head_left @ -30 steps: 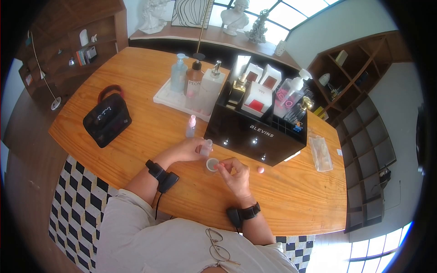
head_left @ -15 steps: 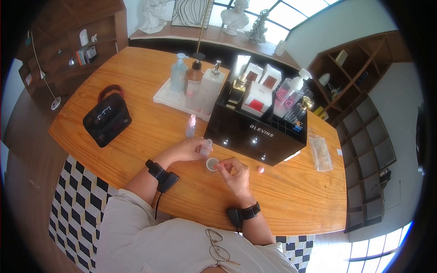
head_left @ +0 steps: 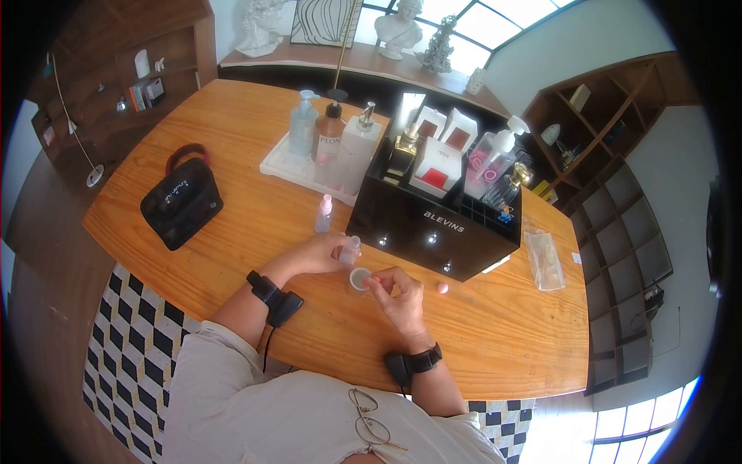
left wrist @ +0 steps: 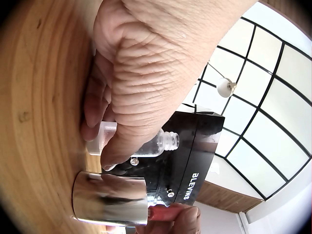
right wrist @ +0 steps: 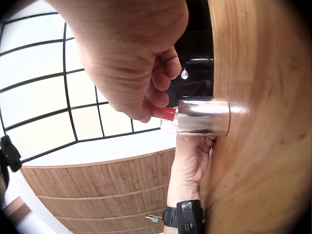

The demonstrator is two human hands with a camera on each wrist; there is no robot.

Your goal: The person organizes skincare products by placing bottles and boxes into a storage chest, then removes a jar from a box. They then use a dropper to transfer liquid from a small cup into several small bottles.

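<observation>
My left hand [head_left: 318, 254] grips a small clear bottle [head_left: 351, 249]; its bare threaded neck shows in the left wrist view, where the hand [left wrist: 146, 68] wraps the bottle [left wrist: 155, 146]. Beside it a shiny metallic cup [left wrist: 111, 199] stands upright on the table, its round mouth [head_left: 359, 279] visible from the head view. My right hand [head_left: 400, 300] pinches a small red piece [right wrist: 164, 113] between thumb and fingers at the rim of the cup [right wrist: 204, 116]. What lies under the red piece inside the cup is hidden.
A pink-capped spray bottle [head_left: 325, 214] stands behind the left hand, near a black organizer [head_left: 433, 232]. Right of the right hand lies a small pink cap [head_left: 442, 288]. A clear pouch [head_left: 544, 261], black bag [head_left: 182, 203] and white tray [head_left: 297, 179] with pump bottles surround them.
</observation>
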